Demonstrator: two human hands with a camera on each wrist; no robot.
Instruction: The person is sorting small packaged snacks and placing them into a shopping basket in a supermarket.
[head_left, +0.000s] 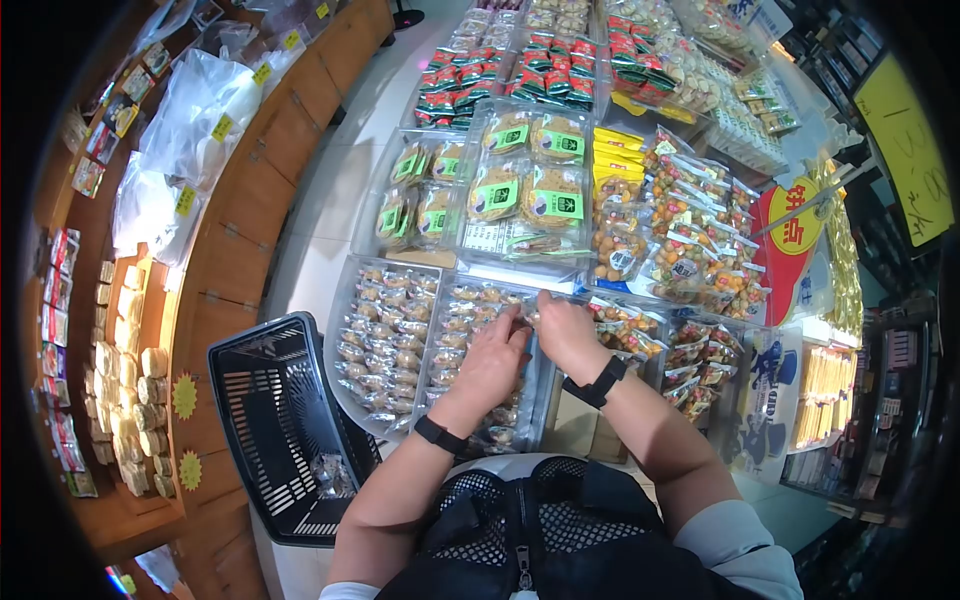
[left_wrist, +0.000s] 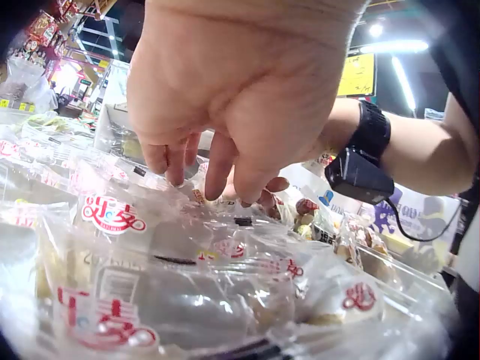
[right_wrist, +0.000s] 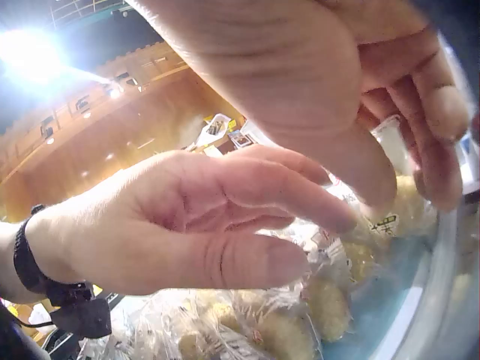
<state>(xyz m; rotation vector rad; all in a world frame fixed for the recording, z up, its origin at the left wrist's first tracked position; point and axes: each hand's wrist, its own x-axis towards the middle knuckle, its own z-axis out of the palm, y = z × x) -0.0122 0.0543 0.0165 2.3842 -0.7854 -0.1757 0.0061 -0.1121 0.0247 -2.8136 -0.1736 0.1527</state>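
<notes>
In the head view, both hands work close together over the upper right part of a clear bin [head_left: 437,335] of small wrapped pastries [head_left: 452,335]. My left hand [head_left: 492,355] reaches over the packets palm down; its thumb and fingers look fairly straight in the right wrist view, fingertips beside the right thumb. My right hand [head_left: 568,330] curves its thumb and fingers round a clear-wrapped pastry [right_wrist: 405,201] near the bin's side wall [right_wrist: 442,277]. Packets with red print [left_wrist: 112,214] lie below the left hand in the left wrist view.
A black shopping basket [head_left: 225,400] with a few clear packets inside stands at the left. Beyond the bin are green-labelled packs [head_left: 497,192] in trays and bags of colourful snacks [head_left: 690,200]. A wooden shelf unit [head_left: 240,200] runs along the left; a yellow price sign [head_left: 905,150] hangs at right.
</notes>
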